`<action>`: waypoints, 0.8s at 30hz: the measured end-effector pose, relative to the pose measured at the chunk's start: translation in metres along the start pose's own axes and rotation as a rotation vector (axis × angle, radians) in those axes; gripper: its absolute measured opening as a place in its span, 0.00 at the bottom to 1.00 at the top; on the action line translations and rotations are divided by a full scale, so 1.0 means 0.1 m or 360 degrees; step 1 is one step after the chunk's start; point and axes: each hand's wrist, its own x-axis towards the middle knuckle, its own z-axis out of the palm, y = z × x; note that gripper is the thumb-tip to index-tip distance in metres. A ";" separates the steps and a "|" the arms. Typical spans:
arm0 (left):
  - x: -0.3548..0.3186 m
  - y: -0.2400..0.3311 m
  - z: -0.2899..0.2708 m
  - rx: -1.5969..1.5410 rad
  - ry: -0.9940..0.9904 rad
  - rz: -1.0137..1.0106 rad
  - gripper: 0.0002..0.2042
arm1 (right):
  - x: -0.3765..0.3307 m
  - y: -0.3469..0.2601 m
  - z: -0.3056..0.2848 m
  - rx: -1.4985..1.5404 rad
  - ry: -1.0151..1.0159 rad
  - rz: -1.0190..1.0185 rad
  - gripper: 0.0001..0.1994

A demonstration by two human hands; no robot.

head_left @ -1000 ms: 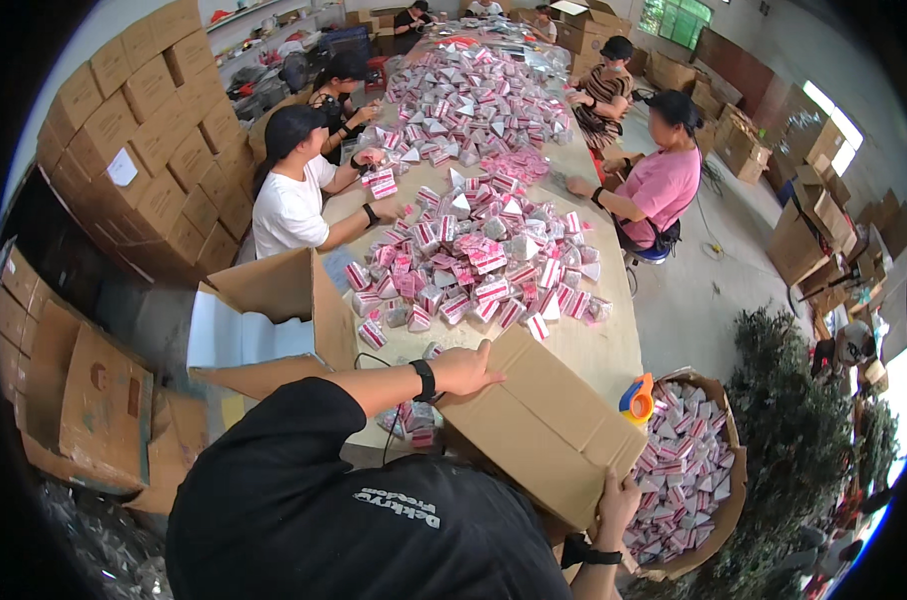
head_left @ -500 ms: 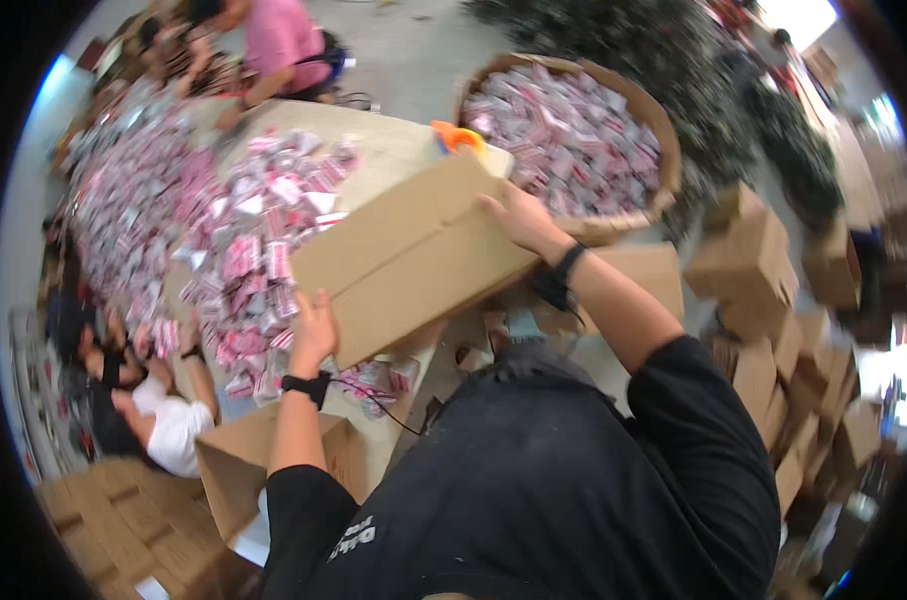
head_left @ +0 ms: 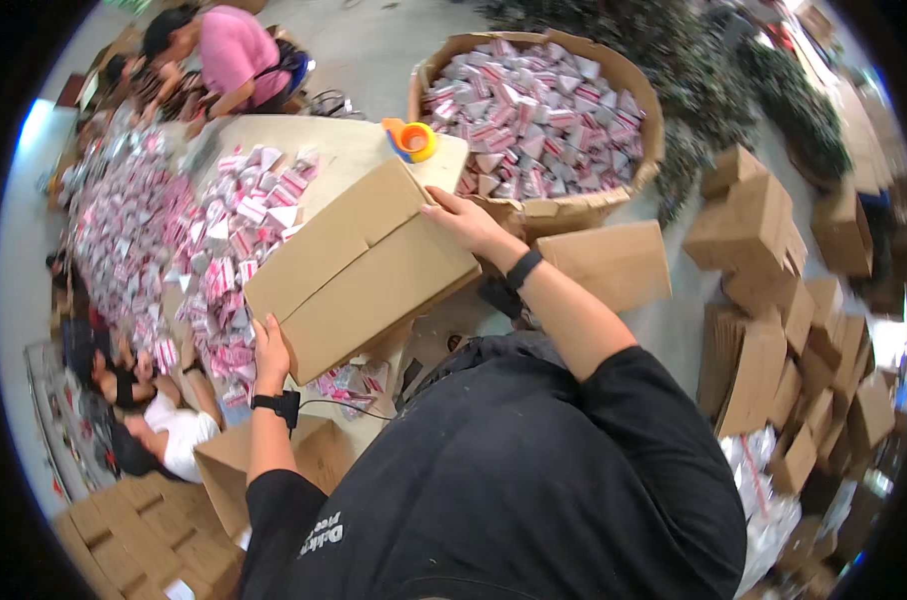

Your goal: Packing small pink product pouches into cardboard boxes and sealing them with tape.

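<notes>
Left hand [head_left: 270,350] and right hand [head_left: 466,222] grip opposite ends of a closed cardboard box [head_left: 359,265] over the table [head_left: 349,150].

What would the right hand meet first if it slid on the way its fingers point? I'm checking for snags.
Probably the orange tape dispenser just beyond the right hand, past the brown cardboard box's corner; depth is unclear.

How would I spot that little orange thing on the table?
Start at the long table strewn with pink and white packets. Follow it to the near corner, just past the closed cardboard box held in both hands. The orange tape dispenser sits there, the only bright orange item among brown and pink.
</notes>
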 end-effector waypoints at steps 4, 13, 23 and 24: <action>0.01 0.20 0.04 -0.0024 0.0090 -0.0031 0.36 | 0.05 0.01 0.06 -0.0178 0.0001 0.0096 0.40; -0.59 0.49 0.32 -0.0107 0.0181 -0.0050 0.28 | 0.55 0.02 -0.14 -0.0356 -0.0121 0.0045 0.36; -0.67 0.36 0.53 -0.0552 0.0299 -0.0169 0.29 | 0.71 -0.32 -0.22 -0.0344 -0.0407 -0.0023 0.24; -0.66 0.42 0.54 -0.0578 0.0294 -0.0166 0.29 | 0.70 -0.38 -0.25 -0.0391 -0.0445 -0.0004 0.24</action>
